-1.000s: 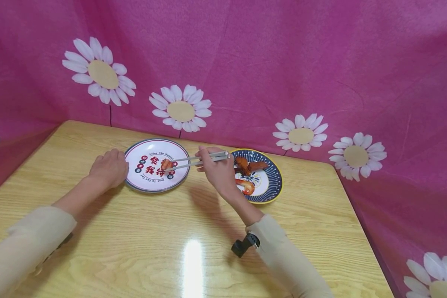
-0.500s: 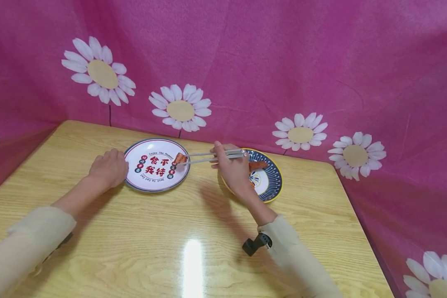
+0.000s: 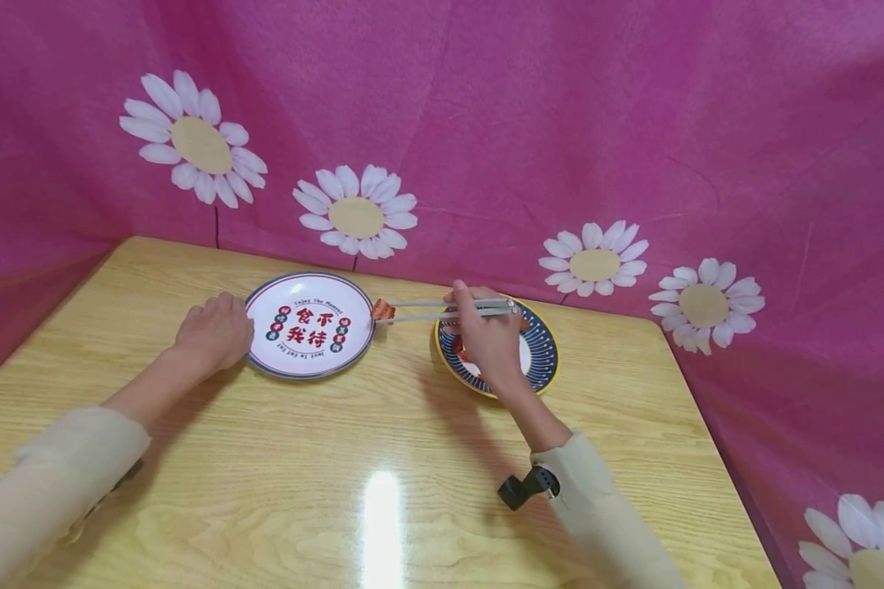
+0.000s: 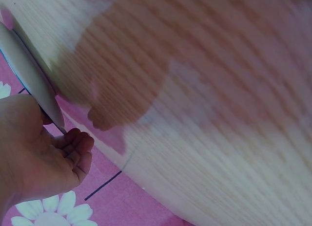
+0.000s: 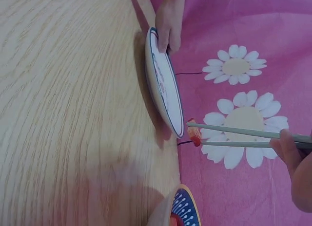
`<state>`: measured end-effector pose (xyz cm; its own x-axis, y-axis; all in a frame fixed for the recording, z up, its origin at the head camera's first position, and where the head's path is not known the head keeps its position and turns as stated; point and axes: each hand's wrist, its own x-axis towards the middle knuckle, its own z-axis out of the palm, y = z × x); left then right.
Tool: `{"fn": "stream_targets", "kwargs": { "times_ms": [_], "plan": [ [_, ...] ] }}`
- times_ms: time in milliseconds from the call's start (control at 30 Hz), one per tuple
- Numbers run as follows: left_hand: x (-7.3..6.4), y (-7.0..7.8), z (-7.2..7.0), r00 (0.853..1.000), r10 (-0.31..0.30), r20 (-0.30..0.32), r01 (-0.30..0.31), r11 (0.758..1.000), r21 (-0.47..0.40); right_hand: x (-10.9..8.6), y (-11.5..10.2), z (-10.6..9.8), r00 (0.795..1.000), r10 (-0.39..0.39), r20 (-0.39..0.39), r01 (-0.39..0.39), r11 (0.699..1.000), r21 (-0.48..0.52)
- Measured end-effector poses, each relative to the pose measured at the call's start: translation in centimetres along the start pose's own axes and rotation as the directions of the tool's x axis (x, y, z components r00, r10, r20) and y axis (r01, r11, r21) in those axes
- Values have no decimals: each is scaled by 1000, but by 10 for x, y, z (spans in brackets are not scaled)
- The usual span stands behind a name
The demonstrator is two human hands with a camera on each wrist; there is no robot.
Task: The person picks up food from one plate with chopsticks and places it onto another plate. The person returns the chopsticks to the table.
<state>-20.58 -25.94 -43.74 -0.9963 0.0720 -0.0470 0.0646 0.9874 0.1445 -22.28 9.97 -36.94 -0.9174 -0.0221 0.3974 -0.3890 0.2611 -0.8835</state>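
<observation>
My left hand (image 3: 217, 331) grips the left rim of a white plate (image 3: 349, 298) printed with red characters; in the left wrist view its fingers curl at the plate's edge. My right hand (image 3: 486, 339) holds a pair of pale metal-looking chopsticks (image 3: 420, 303). Their tips pinch a small orange-red, banded piece of food (image 3: 383, 310), just off the white plate's right rim. In the right wrist view the piece (image 5: 194, 132) hangs clear of that plate. Beneath my right hand sits a blue-patterned plate (image 3: 541, 352) with a yellow rim, its reddish-brown food partly hidden.
The wooden table (image 3: 302, 458) carries both plates near its back edge. Behind and beside it hangs a pink cloth (image 3: 471, 123) with white daisies. A black strap device (image 3: 526, 488) is worn on my right wrist.
My right hand has moved right, carrying the food in the chopsticks from over the white plate's printed middle to beyond its right rim. My left hand has stayed at the plate's edge.
</observation>
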Motion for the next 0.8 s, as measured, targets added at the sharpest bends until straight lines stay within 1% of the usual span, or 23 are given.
{"fn": "stream_targets", "kwargs": {
  "times_ms": [167,267,433,533,667,700,767,800],
  "plan": [
    [1,0,0,1000,-5,9,5,1000,0,2,3,-9,998,-60,-4,60,998,31],
    [1,0,1,1000,-3,5,3,1000,-1,4,3,-15,997,-76,-11,76,996,54],
    [1,-1,1,1000,3,-11,-3,1000,-4,7,1,-27,998,-54,-41,58,995,86],
    [2,-1,1,1000,8,-22,-8,1000,-9,7,-2,-34,996,-47,-73,50,998,48],
    [2,-1,1,1000,10,-27,-10,1000,-11,2,-19,-43,995,-42,-87,45,999,29],
    [2,-1,1,1000,8,-26,-8,1000,-11,1,-23,-45,996,-32,-84,36,998,42],
    [1,-1,1,1000,3,-22,-4,1000,-11,-2,-29,-48,996,-40,-74,45,997,66],
    [1,-1,1,1000,1,-20,-1,1000,-13,-2,-28,-50,997,-39,-71,44,996,79]
  ]
}}
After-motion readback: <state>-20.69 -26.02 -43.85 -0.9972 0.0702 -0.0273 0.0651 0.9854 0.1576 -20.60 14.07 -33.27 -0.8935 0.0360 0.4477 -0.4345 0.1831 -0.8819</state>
